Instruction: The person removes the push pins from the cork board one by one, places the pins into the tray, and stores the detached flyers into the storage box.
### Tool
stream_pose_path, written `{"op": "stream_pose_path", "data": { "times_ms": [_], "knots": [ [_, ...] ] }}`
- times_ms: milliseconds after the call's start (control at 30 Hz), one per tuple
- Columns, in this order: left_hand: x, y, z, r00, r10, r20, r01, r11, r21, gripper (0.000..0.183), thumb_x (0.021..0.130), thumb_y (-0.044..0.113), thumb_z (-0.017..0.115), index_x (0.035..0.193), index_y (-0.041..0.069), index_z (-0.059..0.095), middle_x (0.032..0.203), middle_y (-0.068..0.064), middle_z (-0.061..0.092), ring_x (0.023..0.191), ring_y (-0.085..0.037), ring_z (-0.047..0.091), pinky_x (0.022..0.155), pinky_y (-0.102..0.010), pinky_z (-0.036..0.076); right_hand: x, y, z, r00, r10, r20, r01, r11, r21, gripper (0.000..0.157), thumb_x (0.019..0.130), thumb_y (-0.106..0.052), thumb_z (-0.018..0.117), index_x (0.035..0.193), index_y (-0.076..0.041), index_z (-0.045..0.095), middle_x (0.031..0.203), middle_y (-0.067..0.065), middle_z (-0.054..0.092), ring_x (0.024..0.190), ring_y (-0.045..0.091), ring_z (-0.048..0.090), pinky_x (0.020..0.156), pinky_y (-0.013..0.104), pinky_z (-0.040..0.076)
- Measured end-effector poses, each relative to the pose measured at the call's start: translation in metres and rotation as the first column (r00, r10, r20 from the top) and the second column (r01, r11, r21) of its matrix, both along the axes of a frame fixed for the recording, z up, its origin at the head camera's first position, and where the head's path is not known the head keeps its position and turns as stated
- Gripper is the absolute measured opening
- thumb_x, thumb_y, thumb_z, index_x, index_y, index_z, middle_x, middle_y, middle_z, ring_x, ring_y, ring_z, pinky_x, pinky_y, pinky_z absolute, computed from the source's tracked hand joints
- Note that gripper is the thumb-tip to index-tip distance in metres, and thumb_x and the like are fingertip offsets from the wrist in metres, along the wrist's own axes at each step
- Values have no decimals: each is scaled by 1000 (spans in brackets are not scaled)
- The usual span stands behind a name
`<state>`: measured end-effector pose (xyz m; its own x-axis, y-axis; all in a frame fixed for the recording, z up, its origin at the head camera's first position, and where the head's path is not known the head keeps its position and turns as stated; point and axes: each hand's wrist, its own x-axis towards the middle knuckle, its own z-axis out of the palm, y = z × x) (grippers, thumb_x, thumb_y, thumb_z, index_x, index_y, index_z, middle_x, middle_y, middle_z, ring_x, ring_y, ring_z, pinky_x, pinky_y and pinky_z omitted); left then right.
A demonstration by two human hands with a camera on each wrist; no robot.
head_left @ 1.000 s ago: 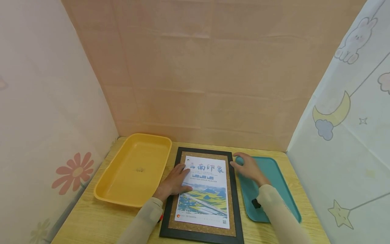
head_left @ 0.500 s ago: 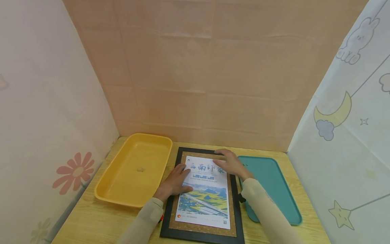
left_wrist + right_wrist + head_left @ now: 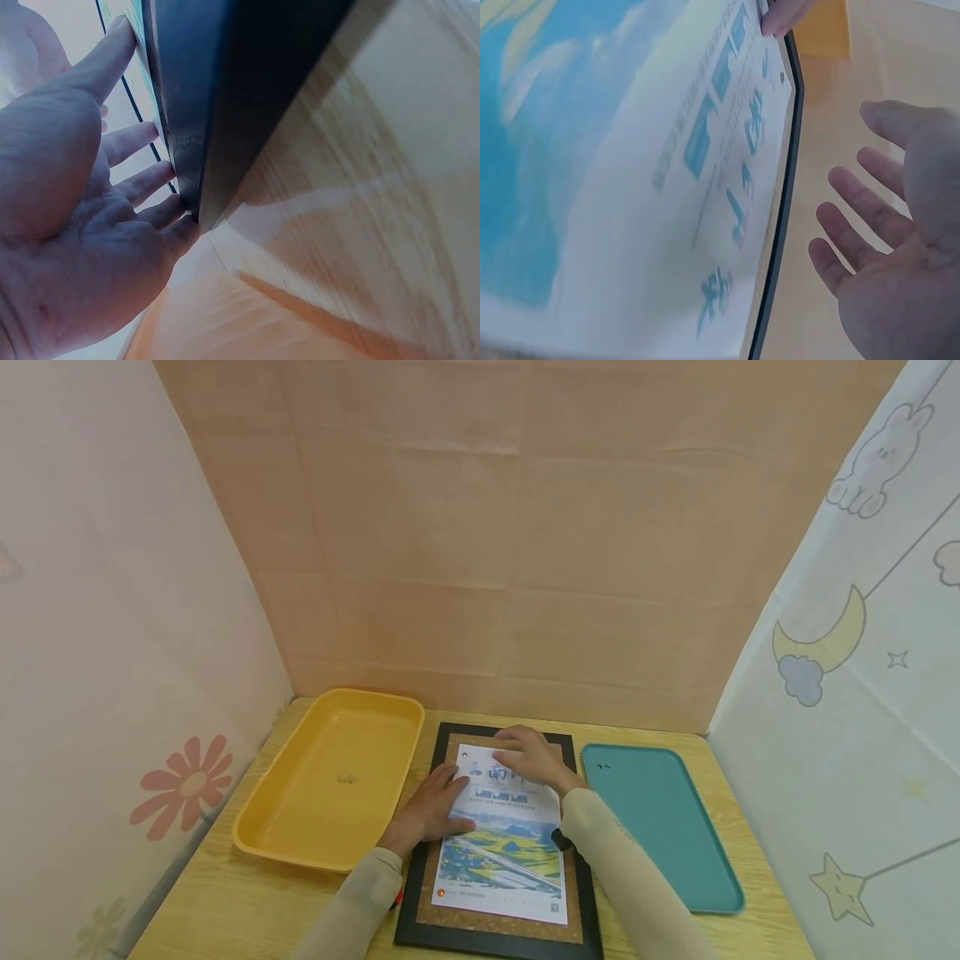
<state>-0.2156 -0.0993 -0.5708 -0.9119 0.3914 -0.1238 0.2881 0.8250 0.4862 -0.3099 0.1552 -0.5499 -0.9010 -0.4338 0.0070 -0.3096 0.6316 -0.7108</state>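
**Left hand (image 3: 429, 810) at the edge, right hand (image 3: 534, 762) over a white printed paper poster (image 3: 501, 852)**

Through the head camera I see the poster lying on a black-framed rectangular cork board (image 3: 495, 942), between a yellow rectangular tray (image 3: 330, 814) and a teal rectangular tray (image 3: 667, 835), all on a light wood-grain table (image 3: 187, 906). Two tiny dark objects (image 3: 602, 767) sit in the teal tray's far left corner. A small red object (image 3: 398, 897) shows beside the left sleeve (image 3: 356, 889), mostly hidden, so I can't make out what it is.

My left wrist feed gives me straight, spread fingers with nothing in their grasp: the thumb reaches over the poster, the other fingertips meet the board's black frame.

On the right wrist feed, I get loosely extended fingers, holding nothing that I can see and apart from the poster's lettered end. A left fingertip touches near its corner.
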Motion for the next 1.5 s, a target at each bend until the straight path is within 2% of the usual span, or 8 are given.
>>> {"op": "stream_pose_path", "data": {
  "times_ms": [167,333,567,700,933,1133,1333,1500],
  "knots": [
    [-2,-3,-5,1000,-2,18,2,1000,14,89,99,45,88,170,7,49,184,-22,32,174,-44,26,140,-66,29,-3,-18,-2,999,48,8,-48,998,-34,44,112,-28,73,149,-5,69,151,17,72,142,45,68,119,64,56],
    [-3,-5,-10,1000,-4,21,3,999,33,90,99,44,88,170,7,48,184,-22,32,174,-44,24,141,-66,27,-14,-30,-14,995,94,-21,-95,995,-22,42,113,-28,71,146,-3,70,147,18,74,139,43,70,118,63,57],
    [0,-2,-1,1000,-5,2,5,1000,21,85,99,42,88,167,5,52,182,-24,35,172,-46,28,140,-66,30,-60,-32,-85,983,145,-110,-147,989,-8,34,108,-42,77,132,-18,80,135,4,79,128,28,72,114,54,59],
    [1,-1,3,1000,-11,-2,11,1000,13,85,99,41,89,166,3,52,181,-25,36,172,-46,29,140,-64,30,-69,-43,-98,986,130,-100,-133,991,-23,25,106,-33,79,126,-18,83,128,5,81,121,31,76,109,58,61],
    [-1,-2,-4,998,-43,-52,44,999,17,82,101,42,87,164,2,54,177,-26,40,168,-45,34,138,-62,34,-63,-61,-89,993,75,-90,-77,997,-20,16,107,-20,77,120,-13,83,119,9,79,114,31,76,106,57,63],
    [-4,-2,-8,998,-45,-48,46,999,10,82,102,43,85,165,3,52,178,-26,39,170,-45,32,139,-63,32,-63,-64,-91,993,62,-105,-60,998,21,13,106,-15,77,118,-12,82,117,7,76,112,27,73,105,54,63],
    [-4,-1,-5,1000,-24,-14,24,1000,15,84,100,41,87,166,4,52,181,-25,36,172,-47,28,140,-65,29,-63,-65,-92,995,42,-86,-39,999,37,8,105,-15,78,112,-14,82,117,5,74,110,25,70,106,53,61],
    [-4,-3,-8,999,-24,-22,25,999,20,83,101,42,87,166,4,52,180,-26,36,172,-48,28,140,-65,30,-58,-67,-84,994,48,-100,-46,999,17,6,106,-11,76,105,-14,81,115,8,73,109,28,70,104,56,60]
  ]
}}
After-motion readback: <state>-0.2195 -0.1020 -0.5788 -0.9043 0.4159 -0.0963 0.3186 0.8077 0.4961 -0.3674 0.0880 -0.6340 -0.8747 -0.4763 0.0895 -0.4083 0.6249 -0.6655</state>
